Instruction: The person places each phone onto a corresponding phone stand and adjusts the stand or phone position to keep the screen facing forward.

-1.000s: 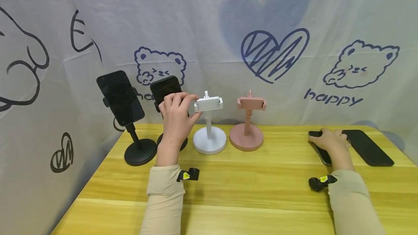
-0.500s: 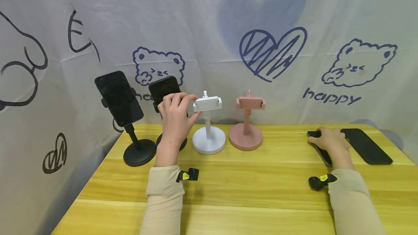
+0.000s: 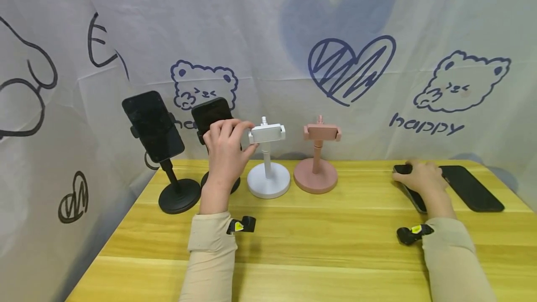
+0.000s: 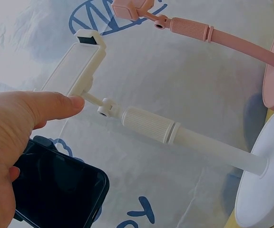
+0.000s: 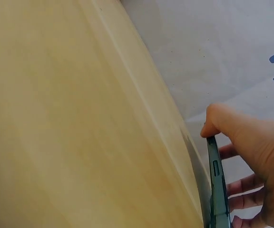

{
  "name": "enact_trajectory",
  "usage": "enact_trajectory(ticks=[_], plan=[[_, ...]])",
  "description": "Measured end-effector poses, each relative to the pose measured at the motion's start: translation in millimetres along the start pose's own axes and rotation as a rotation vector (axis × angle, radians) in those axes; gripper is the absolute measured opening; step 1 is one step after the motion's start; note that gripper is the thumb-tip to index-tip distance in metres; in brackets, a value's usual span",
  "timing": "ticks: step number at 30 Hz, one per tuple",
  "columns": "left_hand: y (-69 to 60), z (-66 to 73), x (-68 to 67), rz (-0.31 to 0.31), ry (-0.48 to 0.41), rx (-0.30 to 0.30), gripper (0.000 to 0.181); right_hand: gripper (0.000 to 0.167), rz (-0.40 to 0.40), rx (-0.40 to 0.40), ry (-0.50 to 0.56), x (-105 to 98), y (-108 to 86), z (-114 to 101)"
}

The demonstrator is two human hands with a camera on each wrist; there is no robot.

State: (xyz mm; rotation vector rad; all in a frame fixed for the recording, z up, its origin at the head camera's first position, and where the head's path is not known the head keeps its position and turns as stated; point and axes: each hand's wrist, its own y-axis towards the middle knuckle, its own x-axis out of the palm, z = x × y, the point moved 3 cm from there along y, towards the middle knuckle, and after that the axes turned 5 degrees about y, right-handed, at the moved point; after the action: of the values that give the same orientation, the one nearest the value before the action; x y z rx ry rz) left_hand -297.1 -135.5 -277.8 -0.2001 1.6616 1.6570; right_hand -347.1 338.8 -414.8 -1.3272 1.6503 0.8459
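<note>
My left hand (image 3: 226, 153) pinches the left end of the clamp on the white phone stand (image 3: 268, 178), thumb below and a finger above. In the left wrist view the thumb presses on the edge of the white clamp (image 4: 70, 66). At the right, my right hand (image 3: 425, 183) grips a dark phone (image 3: 415, 198) at its upper part. The right wrist view has the phone (image 5: 216, 180) tilted, its near edge off the table, with the thumb at its corner and several fingers along its far side.
A pink stand (image 3: 316, 176) is right of the white one. Two black stands hold phones at the left: one phone (image 3: 154, 127) in full view, the other (image 3: 211, 113) partly behind my left hand. Another dark phone (image 3: 474, 188) lies flat at the far right. A printed cloth hangs behind.
My right hand has shifted slightly left, and the upper end of the phone under it has risen a little. The left hand stays at the white clamp.
</note>
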Motion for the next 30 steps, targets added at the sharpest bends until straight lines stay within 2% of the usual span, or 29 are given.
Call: enact_trajectory(ticks=[11, 16, 30], plan=[[-0.1, -0.3, -0.6, -0.010, 0.001, -0.004, 0.040, 0.078, 0.094, -0.125, 0.009, -3, -2.0, -8], [-0.6, -0.4, -0.6, -0.011, 0.001, -0.005, 0.040, 0.079, 0.111, -0.127, -0.002, -7, -3.5, -14], [-0.1, -0.3, -0.1, -0.010, -0.006, -0.009, 0.040, 0.077, 0.223, -0.163, 0.002, -16, -7.0, -28]])
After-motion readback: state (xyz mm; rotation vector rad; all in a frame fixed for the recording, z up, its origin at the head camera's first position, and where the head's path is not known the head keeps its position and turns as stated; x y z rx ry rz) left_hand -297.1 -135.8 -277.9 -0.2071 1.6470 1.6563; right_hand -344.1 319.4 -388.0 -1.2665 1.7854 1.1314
